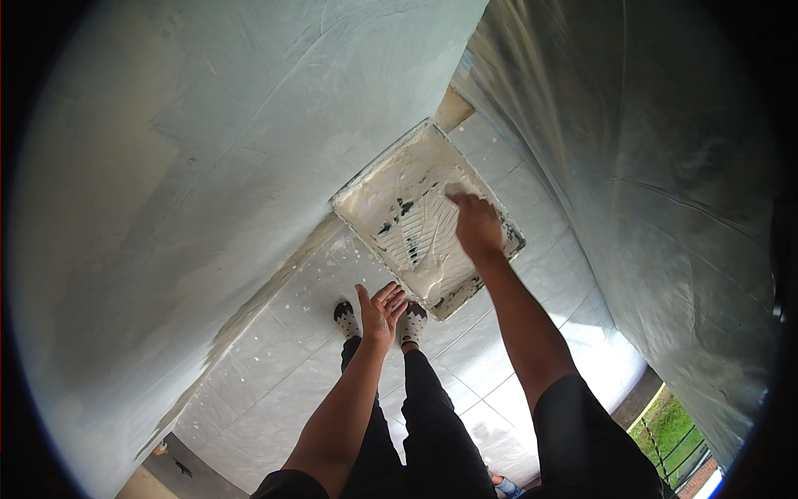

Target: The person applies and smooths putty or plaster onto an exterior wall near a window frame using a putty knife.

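A dark paint tray (501, 205) lies tilted across the middle of the view, coated in thick off-white paint or filler (436, 229). Dark patches of its ribbed bottom show through. Over the tray's right half is my right hand (480, 226), its fingers closed and slightly blurred. A small greyish shape shows at the fingertips; what it is I cannot make out. My left hand (384, 316) is open beside the tray's near left corner, palm partly up and fingers apart, with nothing in it.
A pale, smeared wall (208, 158) rises on the left. Plastic sheeting (657, 183) hangs on the right. The light tiled floor (291, 358) carries white specks. My feet in spotted socks (412, 326) stand close to the tray. Grass and a railing (677, 441) appear at the lower right.
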The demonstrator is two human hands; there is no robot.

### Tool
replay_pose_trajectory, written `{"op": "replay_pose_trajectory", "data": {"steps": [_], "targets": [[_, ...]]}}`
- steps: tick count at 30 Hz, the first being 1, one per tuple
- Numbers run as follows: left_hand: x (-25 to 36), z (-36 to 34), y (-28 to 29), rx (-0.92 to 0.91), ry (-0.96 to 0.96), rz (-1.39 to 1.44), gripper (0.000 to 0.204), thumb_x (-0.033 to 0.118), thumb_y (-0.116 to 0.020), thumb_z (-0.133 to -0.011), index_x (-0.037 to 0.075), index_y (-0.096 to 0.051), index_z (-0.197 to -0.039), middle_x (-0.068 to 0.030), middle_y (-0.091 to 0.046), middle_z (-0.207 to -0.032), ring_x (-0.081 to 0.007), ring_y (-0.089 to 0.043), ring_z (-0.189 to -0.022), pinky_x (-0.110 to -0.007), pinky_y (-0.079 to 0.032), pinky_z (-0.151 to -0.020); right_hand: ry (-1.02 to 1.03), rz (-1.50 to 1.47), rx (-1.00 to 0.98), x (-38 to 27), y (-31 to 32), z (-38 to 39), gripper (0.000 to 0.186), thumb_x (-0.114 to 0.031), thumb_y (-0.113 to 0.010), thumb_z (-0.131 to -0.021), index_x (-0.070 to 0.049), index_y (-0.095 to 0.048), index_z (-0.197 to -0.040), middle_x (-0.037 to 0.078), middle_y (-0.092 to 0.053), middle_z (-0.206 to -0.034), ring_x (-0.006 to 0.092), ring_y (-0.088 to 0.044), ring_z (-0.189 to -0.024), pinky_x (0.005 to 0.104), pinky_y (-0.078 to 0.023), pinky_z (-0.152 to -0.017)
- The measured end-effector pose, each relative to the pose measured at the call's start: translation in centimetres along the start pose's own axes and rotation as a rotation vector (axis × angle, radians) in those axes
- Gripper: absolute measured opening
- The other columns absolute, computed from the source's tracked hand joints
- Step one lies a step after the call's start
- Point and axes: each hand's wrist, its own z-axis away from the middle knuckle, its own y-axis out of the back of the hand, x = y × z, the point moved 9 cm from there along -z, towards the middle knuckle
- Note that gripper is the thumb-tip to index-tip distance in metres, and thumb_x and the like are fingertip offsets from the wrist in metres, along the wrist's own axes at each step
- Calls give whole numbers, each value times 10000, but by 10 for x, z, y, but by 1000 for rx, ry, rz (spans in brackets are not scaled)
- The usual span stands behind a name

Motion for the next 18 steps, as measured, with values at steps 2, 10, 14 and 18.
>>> {"op": "replay_pose_trajectory", "data": {"steps": [2,10,14,18], "targets": [[2,2,12,38,6,16,1072,832,-213,-884,-82,-428,-1401,-200,-492,-1385,-305,-457,-1317,-458,-327,-1138,86,-64,-102,-42,-18,32,297,-21,-493,-874,-137,-637,-1105,85,-645,-976,291,-624,-881,413,-488,-825],[7,4,-1,16,11,43,1088,843,-235,-873,-88,-426,-1404,-196,-500,-1381,-298,-468,-1301,-440,-337,-1133,41,2,96,-24,13,27,263,-65,-541,-876,-126,-642,-1110,62,-633,-983,266,-619,-869,412,-495,-794],[4,1,13,33,24,77,1072,839,-238,-876,-75,-438,-1399,-195,-486,-1386,-300,-475,-1292,-457,-324,-1141,78,-115,-74,-99,-26,86,291,-142,-581,-873,-69,-594,-1155,77,-607,-1045,268,-624,-884,395,-509,-745],[3,-10,23,-183,69,240,1062,871,-193,-851,-30,-566,-1269,-127,-591,-1211,-231,-533,-1148,-356,-401,-1020,8,-236,-122,-140,-20,122,471,-197,-612,-888,-30,-525,-1321,98,-552,-1212,271,-602,-1043,385,-503,-894]]}}
